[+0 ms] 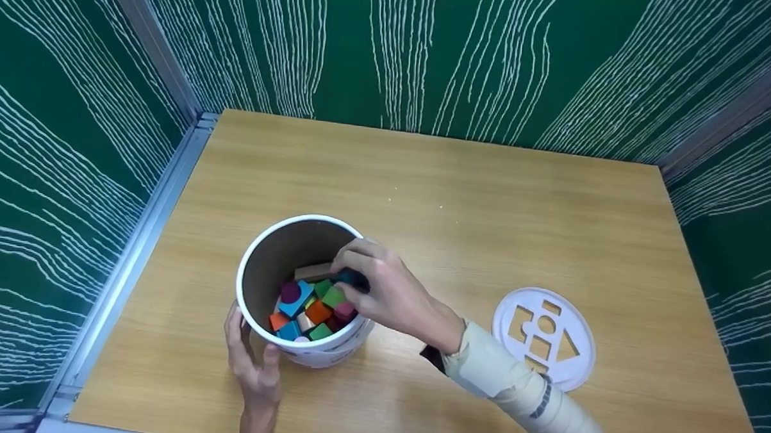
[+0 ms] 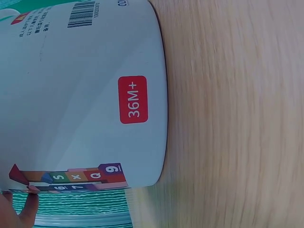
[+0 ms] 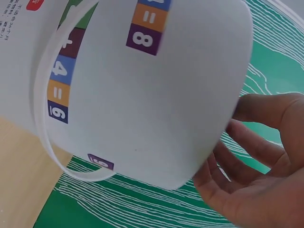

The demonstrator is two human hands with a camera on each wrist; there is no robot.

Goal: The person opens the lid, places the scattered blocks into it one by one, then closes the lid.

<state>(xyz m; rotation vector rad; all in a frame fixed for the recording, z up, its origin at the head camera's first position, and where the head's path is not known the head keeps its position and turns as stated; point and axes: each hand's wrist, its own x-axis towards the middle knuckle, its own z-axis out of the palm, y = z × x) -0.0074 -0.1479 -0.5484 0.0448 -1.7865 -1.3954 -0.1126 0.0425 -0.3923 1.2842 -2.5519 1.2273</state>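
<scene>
A white bucket, upright on the table, holds several coloured wooden blocks in blue, green, orange and purple. My left hand holds the bucket from outside at its near left, thumb toward the front. In the left wrist view its fingertips lie against the bucket's printed wall. Over the right part of the rim reaches my right hand, its fingers pinching a dark blue-green block above the other blocks. That block is hidden behind the bucket in the right wrist view.
A round white lid with shaped cut-outs lies on the wooden table, right of the bucket and beside my right forearm. Green panels with white lines enclose the table. A white handle hangs along the bucket's side.
</scene>
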